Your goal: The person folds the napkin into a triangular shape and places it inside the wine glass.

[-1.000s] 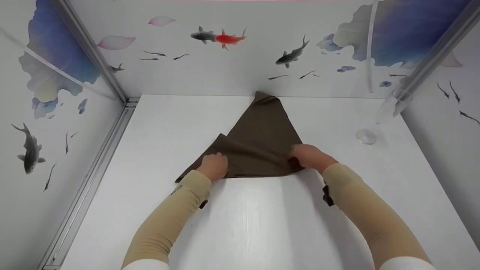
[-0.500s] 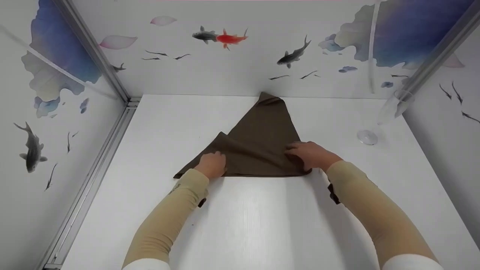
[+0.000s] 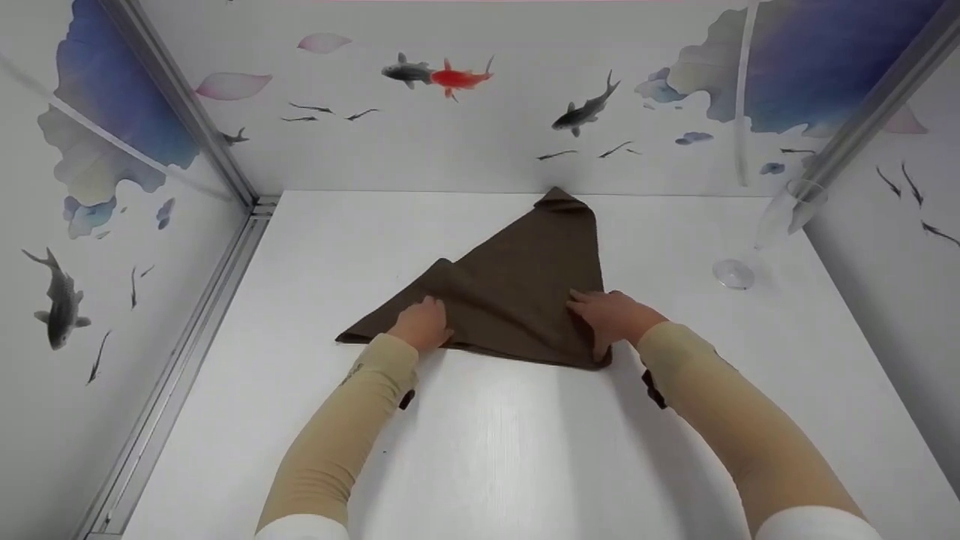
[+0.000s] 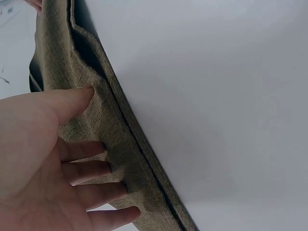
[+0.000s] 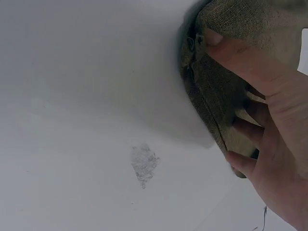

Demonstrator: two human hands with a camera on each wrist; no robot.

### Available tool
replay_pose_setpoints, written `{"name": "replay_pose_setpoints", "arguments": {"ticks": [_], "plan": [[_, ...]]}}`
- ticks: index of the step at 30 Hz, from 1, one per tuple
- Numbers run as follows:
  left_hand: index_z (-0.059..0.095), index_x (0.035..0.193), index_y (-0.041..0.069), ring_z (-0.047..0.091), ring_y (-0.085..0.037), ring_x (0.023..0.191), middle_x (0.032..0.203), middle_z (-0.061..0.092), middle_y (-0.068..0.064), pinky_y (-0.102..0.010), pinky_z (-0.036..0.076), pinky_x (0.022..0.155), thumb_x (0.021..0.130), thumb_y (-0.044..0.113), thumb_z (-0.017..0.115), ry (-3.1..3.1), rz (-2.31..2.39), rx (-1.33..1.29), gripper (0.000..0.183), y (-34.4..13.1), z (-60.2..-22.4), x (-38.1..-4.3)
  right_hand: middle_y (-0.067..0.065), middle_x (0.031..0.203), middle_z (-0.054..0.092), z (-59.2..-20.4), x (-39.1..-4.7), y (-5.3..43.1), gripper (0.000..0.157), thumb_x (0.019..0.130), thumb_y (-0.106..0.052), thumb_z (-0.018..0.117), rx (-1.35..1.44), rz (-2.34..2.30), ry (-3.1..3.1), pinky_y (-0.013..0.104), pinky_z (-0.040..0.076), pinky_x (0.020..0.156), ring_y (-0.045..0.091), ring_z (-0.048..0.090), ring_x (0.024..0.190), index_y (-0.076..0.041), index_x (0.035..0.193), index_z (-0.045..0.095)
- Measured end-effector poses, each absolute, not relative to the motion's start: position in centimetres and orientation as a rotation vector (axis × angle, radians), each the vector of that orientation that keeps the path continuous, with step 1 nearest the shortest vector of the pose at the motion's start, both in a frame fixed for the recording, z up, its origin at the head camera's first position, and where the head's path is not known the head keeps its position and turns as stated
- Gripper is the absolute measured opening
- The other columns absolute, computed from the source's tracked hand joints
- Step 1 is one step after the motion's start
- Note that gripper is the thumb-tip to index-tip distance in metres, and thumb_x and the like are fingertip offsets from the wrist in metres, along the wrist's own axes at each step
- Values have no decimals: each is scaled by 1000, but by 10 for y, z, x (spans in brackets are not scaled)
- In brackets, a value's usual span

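A folded brown cloth [image 3: 517,270] lies on the white table as a rough triangle, its tip near the back wall and a layered edge toward me. On its near left part rests my left hand [image 3: 421,324]. In the left wrist view the thumb and spread fingers [image 4: 94,195] of that hand lie on the cloth beside the layered edge. My right hand [image 3: 613,315] touches the near right corner. In the right wrist view its thumb [image 5: 236,55] presses close to the rolled corner, while the other fingers spread over the cloth.
A clear stemmed glass [image 3: 733,274] stands right of the cloth, near the right wall. Printed walls with fish and petals enclose the table [image 3: 495,450] at the back and both sides. A metal rail [image 3: 191,352] runs along the left side.
The cloth has turned clockwise: its far tip has shifted right, and its left corner has moved slightly up and left. My right hand's fingers have spread from a tighter hold.
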State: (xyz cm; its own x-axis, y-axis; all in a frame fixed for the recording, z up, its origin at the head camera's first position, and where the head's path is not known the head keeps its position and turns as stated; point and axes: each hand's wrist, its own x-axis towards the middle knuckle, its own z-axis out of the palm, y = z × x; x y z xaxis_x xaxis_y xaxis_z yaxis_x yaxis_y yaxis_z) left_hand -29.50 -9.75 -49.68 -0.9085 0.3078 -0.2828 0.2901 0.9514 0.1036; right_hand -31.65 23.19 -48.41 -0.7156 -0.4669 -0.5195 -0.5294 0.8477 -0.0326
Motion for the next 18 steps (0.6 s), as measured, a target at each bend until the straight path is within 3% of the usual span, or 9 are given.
{"name": "replay_pose_setpoints", "arguments": {"ticks": [7,18], "plan": [[43,138,-10,49,-46,122,131,50,-27,-57,43,97,97,43,58,2826,119,312,69,-102,-498,-301,23,157,20,-485,-314,221,105,74,-41,85,-686,218,2501,59,26,109,43,25,140,0,152,28],[47,138,-4,48,-41,125,134,52,-23,-60,37,101,96,52,54,2853,75,262,71,-103,-502,-309,22,157,20,-486,-308,215,104,76,-45,83,-620,188,2516,60,24,109,44,25,140,-2,152,28]]}}
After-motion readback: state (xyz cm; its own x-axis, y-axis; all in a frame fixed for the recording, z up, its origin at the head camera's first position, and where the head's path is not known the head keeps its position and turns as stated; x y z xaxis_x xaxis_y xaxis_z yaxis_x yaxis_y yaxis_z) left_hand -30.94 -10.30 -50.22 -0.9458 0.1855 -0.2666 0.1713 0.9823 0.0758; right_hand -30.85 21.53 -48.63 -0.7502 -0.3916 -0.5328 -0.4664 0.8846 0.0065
